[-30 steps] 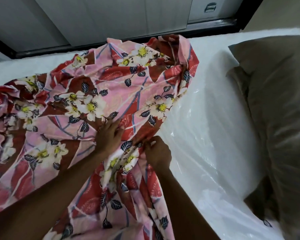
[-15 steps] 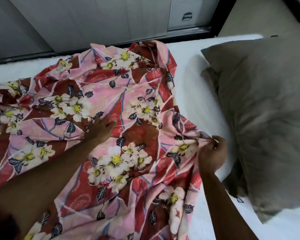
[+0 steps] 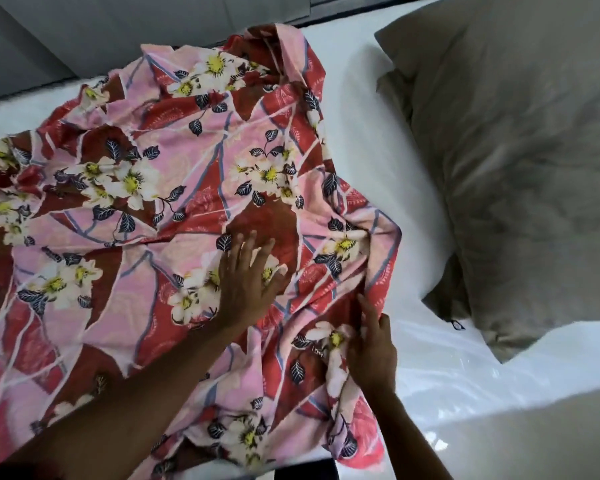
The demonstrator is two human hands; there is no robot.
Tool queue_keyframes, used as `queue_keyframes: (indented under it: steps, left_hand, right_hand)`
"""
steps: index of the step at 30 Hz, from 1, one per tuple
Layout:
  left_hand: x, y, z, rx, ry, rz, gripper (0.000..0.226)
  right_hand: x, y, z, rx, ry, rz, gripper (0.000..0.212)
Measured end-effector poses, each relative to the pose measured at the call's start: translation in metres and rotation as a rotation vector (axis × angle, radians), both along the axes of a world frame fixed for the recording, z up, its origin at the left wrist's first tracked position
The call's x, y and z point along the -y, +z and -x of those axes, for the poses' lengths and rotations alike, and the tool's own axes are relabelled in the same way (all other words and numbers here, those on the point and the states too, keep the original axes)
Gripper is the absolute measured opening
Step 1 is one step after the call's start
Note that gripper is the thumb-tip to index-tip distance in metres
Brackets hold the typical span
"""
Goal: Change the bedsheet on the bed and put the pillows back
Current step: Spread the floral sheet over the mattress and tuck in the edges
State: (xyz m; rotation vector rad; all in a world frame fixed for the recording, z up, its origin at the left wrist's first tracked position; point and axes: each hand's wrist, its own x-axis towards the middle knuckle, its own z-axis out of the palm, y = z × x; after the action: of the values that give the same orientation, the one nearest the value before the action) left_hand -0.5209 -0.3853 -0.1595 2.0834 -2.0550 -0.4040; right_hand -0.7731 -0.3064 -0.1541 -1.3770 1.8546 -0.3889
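Bedsheet (image 3: 174, 202): floral, rumpled, lying on the left and middle of the mattress (image 3: 378, 168). It is not yet spread or tucked.
Uncovered area: white mattress to my right, running up to the taupe pillow (image 3: 516, 168).
Left hand (image 3: 248, 282): flat on the sheet with fingers spread, pressing the cloth down.
Right hand (image 3: 373, 348): at the sheet's right-hand edge fold, fingers fairly straight against it. I cannot tell whether any cloth is pinched.
Hands: apart, with the left further in on the sheet and the right at its border.
Governing relation: the free edge lies directly under my right hand, and the bare mattress lies rightward beyond it.
Sheet run: bulk bunched to my left, edge facing the pillow.
Assessment: I judge the right hand best placed to draw the edge toward the pillow, with the left anchoring.
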Motion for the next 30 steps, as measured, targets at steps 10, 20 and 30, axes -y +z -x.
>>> queue_keyframes:
  steps: [10,20,30]
  left_hand:
    - [-0.096,0.012,0.006,-0.030,-0.257,0.044,0.054]
    - [-0.192,0.016,0.035,-0.020,-0.543,-0.174,0.026]
    - [-0.252,0.019,0.082,-0.109,-0.698,-0.730,0.020]
  right_hand:
    - [-0.037,0.011,0.099,-0.218,-0.481,-0.023,0.062]
    - [-0.145,-0.001,0.082,-0.163,-0.457,-0.086,0.056]
    - [-0.143,0.007,0.165,-0.439,-0.776,0.044,0.058]
